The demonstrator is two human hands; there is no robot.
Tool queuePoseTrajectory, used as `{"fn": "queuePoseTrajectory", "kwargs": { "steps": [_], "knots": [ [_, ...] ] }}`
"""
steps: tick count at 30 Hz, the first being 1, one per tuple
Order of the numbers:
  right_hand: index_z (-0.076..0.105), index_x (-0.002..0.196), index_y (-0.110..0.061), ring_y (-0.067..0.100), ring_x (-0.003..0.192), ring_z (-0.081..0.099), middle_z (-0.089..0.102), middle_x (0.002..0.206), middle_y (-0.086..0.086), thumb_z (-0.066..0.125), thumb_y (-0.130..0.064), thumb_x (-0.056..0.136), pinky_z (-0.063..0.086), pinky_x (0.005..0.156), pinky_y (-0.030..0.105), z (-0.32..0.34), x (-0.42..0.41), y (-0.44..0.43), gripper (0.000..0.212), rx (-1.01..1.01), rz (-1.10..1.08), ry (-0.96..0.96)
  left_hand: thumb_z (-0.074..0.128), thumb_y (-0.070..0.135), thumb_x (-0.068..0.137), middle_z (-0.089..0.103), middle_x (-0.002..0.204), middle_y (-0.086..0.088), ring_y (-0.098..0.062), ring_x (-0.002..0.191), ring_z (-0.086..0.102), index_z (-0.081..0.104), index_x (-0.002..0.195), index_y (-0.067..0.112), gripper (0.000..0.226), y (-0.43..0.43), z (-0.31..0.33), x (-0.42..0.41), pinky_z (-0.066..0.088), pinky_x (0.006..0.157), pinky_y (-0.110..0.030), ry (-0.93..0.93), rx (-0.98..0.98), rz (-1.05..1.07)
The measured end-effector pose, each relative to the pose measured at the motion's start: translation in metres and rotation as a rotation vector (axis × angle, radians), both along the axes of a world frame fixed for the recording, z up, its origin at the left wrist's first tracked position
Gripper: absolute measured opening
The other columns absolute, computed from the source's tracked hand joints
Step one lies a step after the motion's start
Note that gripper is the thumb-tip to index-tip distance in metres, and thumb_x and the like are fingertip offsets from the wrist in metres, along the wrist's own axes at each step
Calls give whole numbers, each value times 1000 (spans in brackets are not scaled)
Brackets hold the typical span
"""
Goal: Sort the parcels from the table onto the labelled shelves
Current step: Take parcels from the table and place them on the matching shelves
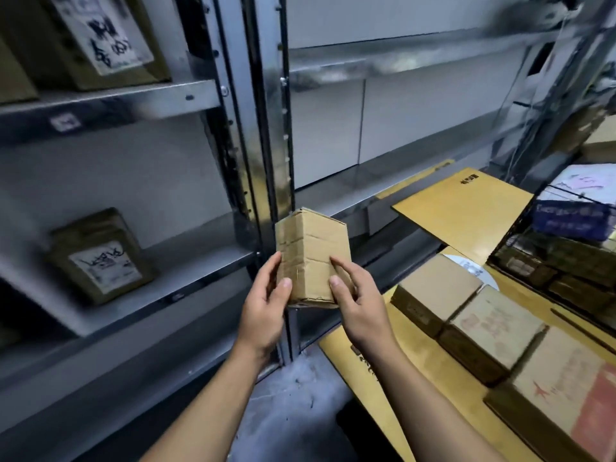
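Observation:
A small brown cardboard parcel [311, 251] is held upright in front of the metal shelf post. My left hand [266, 305] grips its left side, thumb on the front face. My right hand [358, 301] grips its right side, thumb and fingers curled round the lower edge. On the table [433, 388] at the right lie three more cardboard parcels in a row: a plain one [436, 290], one with faded red print [493, 331] and one with a red star mark [566, 391]. The middle left shelf [186, 261] carries a labelled parcel [100, 258].
A parcel with a scribbled label [100, 38] stands on the upper left shelf. A yellow flat envelope [466, 208] lies on the right shelf. A wire basket [566, 248] with packages sits at the far right. The grey floor [300, 395] shows between shelf and table.

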State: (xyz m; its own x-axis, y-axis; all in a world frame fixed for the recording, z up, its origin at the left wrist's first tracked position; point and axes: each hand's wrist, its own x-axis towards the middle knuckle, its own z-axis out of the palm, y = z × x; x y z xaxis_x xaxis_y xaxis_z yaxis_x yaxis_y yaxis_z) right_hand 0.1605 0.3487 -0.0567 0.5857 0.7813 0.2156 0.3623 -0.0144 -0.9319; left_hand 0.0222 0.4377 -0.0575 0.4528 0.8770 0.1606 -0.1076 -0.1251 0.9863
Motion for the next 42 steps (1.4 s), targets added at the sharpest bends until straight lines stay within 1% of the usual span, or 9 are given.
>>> {"fn": "queuePoseTrajectory", "kwargs": {
  "steps": [4,6,8,10,17,21,28,33,42],
  "knots": [
    [56,138,-31,-7,115,41,45,139,-6,58,-46,94,28,89,-5,7,-28,8,46,-145,85,-18,61,21,86,59,130,5,-8,115,60,41,140,27,58,-2,-3,-36,50,96,-29,27,11,60],
    [52,142,-32,-2,120,45,49,138,-7,59,-62,88,33,96,3,9,-42,12,62,-175,151,-6,63,25,83,59,130,9,-10,116,59,39,141,32,63,-2,-6,-50,50,98,-37,85,60,76],
    [49,141,-39,5,123,54,58,134,-10,63,-66,82,44,106,29,3,-54,16,67,-116,188,76,63,35,83,56,134,10,-10,122,55,38,142,38,64,-2,-8,-61,47,101,-41,170,153,87],
    [48,137,-43,8,118,61,63,130,-8,65,-55,82,51,102,44,-5,-62,16,59,-20,172,193,59,42,84,53,138,9,-12,126,52,39,141,42,61,-1,-7,-70,44,104,-43,207,205,77],
    [48,134,-25,24,114,66,71,118,5,54,-7,100,55,94,42,-9,-80,19,39,143,236,445,58,30,86,53,132,6,6,122,46,50,127,40,43,13,-6,-104,36,106,-15,305,317,197],
    [47,137,-22,24,111,67,72,116,8,56,-13,96,57,84,36,-6,-86,21,43,139,305,541,59,47,81,50,136,7,-7,125,50,50,128,47,48,18,-12,-118,41,108,-36,273,247,155],
    [54,126,-52,17,109,65,56,125,-1,59,-37,90,54,93,53,-9,-100,34,39,105,139,138,65,38,80,48,123,29,4,115,51,49,125,49,48,15,-11,-138,44,100,-26,305,303,246],
    [52,129,-54,9,116,60,57,131,-16,57,-64,82,51,100,48,-7,-109,42,48,-11,223,44,67,31,82,51,123,15,-3,114,53,52,130,35,51,19,-13,-146,46,98,-28,358,353,318],
    [51,135,-39,7,110,66,67,121,-13,75,-21,87,55,97,43,-11,-102,88,56,-86,314,176,70,18,87,45,129,8,3,115,44,51,136,23,52,39,-14,-139,27,96,0,452,406,350]
  ]
}}
